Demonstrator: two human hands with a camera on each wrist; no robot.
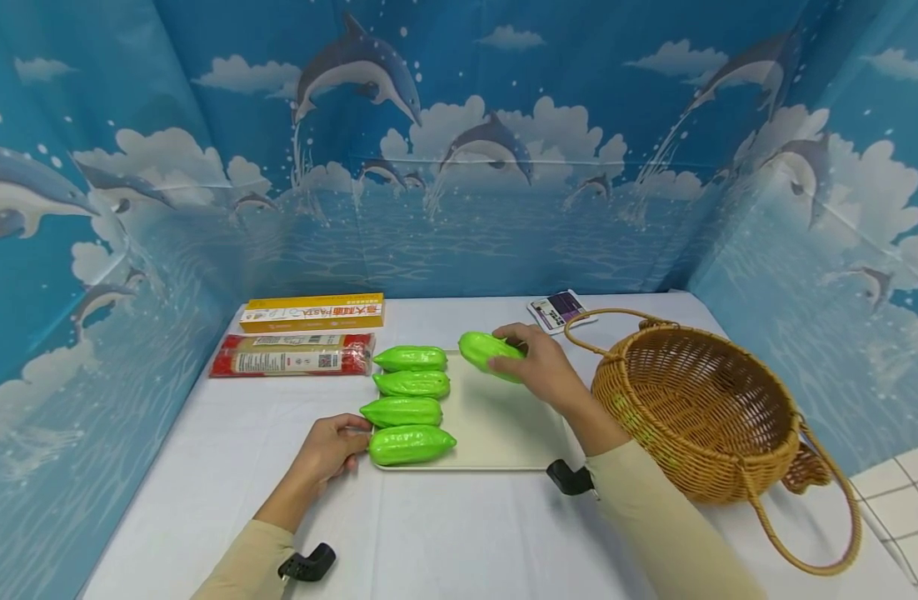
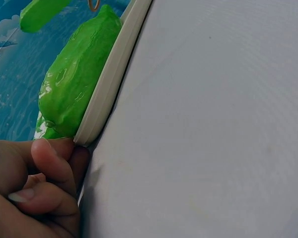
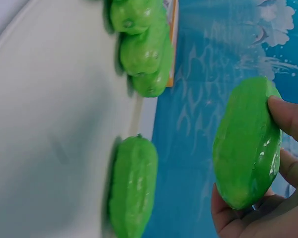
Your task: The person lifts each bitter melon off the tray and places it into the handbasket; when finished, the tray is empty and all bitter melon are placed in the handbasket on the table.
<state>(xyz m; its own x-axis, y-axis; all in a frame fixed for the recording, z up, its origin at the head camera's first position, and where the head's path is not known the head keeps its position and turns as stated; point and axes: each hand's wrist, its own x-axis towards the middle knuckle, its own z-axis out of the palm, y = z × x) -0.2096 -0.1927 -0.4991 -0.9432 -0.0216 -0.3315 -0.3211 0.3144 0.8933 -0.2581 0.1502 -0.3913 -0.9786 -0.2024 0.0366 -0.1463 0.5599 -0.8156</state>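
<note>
My right hand (image 1: 537, 362) holds a glossy green ridged gourd (image 1: 480, 350) above the far part of a cream tray (image 1: 496, 425). In the right wrist view, thumb and fingers grip the sides of this gourd (image 3: 246, 148). Several similar gourds (image 1: 406, 411) lie in a column along the tray's left side, pointing left and right. At the tray's near left corner, my left hand (image 1: 330, 450) has curled fingers on the rim, beside the nearest gourd (image 1: 410, 445). The left wrist view shows these fingers (image 2: 54, 163) against the tray's corner (image 2: 97, 116); their undersides are partly hidden.
Right of the tray stands a wicker basket (image 1: 605, 392) with looped handles. A yellow pasta box (image 1: 312, 312) and a red-ended noodle packet (image 1: 294, 356) lie at the back left. A white-and-purple packet (image 1: 558, 312) lies behind the tray. Dolphin-print curtains (image 1: 459, 233) surround the table.
</note>
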